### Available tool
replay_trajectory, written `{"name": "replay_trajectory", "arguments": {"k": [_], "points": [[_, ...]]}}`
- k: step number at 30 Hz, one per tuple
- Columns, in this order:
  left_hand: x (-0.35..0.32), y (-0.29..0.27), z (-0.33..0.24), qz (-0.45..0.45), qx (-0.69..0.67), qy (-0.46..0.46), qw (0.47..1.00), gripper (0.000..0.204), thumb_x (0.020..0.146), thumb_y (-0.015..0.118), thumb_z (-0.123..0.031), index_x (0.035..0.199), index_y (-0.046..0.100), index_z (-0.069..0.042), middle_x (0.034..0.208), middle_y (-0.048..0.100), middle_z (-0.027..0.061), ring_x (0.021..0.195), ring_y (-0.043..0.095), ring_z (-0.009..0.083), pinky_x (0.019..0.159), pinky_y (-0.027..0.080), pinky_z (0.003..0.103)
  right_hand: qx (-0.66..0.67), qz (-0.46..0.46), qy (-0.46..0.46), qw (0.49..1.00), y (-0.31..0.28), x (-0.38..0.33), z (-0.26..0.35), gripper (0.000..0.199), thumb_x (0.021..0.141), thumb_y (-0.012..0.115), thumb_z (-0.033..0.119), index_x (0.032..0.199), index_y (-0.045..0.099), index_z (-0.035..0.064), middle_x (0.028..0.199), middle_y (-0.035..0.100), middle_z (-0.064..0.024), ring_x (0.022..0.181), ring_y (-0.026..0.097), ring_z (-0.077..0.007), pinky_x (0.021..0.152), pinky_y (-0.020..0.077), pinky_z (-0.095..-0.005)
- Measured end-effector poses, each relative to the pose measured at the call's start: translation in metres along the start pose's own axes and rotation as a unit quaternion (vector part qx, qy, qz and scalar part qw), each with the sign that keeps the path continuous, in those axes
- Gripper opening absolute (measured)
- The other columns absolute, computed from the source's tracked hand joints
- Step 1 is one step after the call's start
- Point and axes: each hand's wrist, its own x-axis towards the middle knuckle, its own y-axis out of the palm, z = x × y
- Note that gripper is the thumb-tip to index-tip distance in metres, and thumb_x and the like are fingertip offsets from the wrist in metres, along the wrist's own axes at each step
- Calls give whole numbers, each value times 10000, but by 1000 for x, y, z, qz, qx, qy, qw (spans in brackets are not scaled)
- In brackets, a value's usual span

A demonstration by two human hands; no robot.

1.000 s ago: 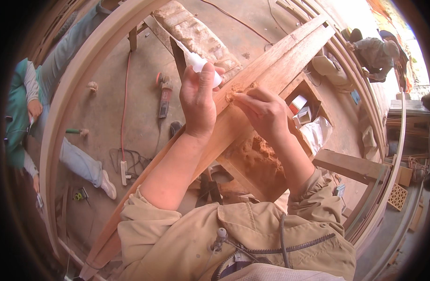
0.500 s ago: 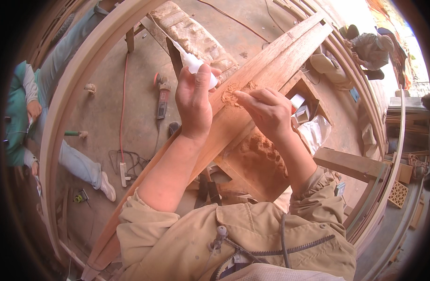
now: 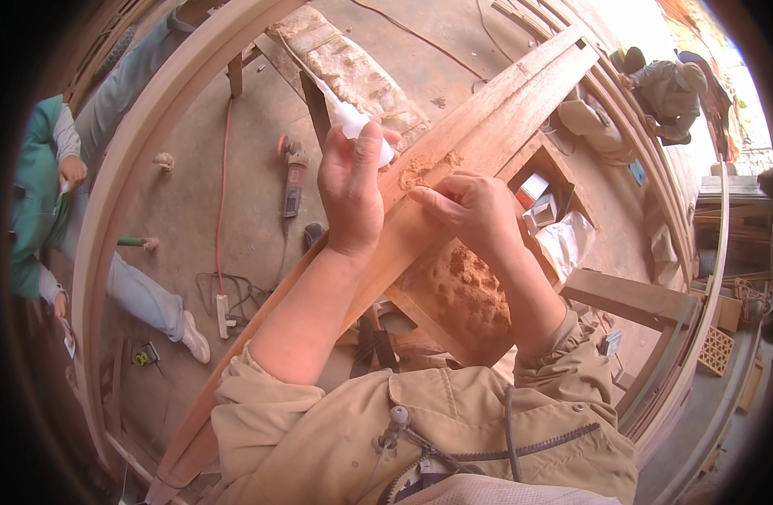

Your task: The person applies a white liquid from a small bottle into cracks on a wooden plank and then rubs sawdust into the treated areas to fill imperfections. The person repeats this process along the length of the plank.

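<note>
My left hand is closed around a small white squeeze bottle whose thin nozzle points up and to the left. It hovers just above a long curved wooden beam that runs from lower left to upper right. My right hand rests on the beam with fingers pinched together beside a small heap of reddish sawdust on the wood. I cannot tell whether the fingers hold any dust.
A wooden box of sawdust lies under the beam. An angle grinder, a red cable and a power strip lie on the concrete floor. One person in green sits at left; another crouches at upper right. Curved wooden frames surround me.
My left hand has lifted the white bottle slightly and tilted its nozzle further to the left. My right hand's fingers have drawn back a little from the sawdust heap.
</note>
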Motion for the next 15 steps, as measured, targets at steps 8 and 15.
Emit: {"name": "replay_trajectory", "arguments": {"k": [8, 15], "points": [[-2, 0, -3, -6, 9, -1, 1000, 275, 926, 476, -288, 1023, 500, -31, 875, 584, 63, 728, 515, 109, 680, 406, 243, 68, 54, 99, 991, -1, 12, 1, 315, 747, 697, 372, 728, 697, 58, 552, 594, -72, 517, 580, -158, 506, 456, -294], [-1, 2, -4, -1, 9, -13, 1000, 288, 933, 462, -291, 1031, 489, -22, 869, 575, 63, 729, 507, 109, 680, 402, 245, 65, 61, 32, 996, -5, 15, -8, 300, 722, 705, 359, 696, 674, 62, 583, 598, -79, 539, 592, -213, 524, 465, -326]]}}
